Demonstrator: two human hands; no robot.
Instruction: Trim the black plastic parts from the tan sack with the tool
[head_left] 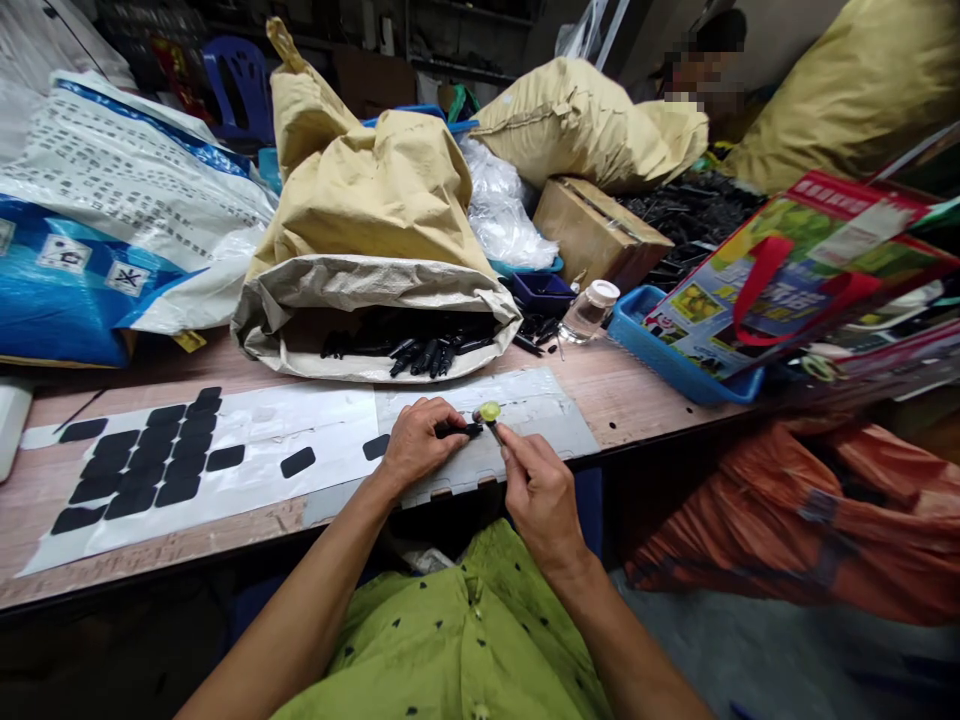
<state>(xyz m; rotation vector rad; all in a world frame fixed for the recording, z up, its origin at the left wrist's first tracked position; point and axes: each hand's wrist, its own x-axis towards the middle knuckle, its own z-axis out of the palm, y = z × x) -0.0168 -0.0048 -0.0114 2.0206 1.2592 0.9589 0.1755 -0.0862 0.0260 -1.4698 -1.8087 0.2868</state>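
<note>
My left hand (421, 442) is closed on a small black plastic part (460, 431), held low over the grey board (559, 420) at the table's front edge. My right hand (541, 492) grips the thin handle of a small hammer with a yellow-green head (489, 411). That head is just above the black part's right end; whether they touch I cannot tell. Left of my hands, a white sheet (259, 420) carries several black rounded rectangular pads (298, 462). Beyond the board, an open sack (375, 270) lies with its mouth towards me, several black parts (427, 355) inside.
A blue-and-white printed bag (127, 220) stands at the left. On the right are a lidded clear jar (589, 312), a blue basket (637, 335) with a colourful carrier bag (780, 280), and a cardboard box (600, 235). An orange sack (810, 510) sits below the table; another person is behind.
</note>
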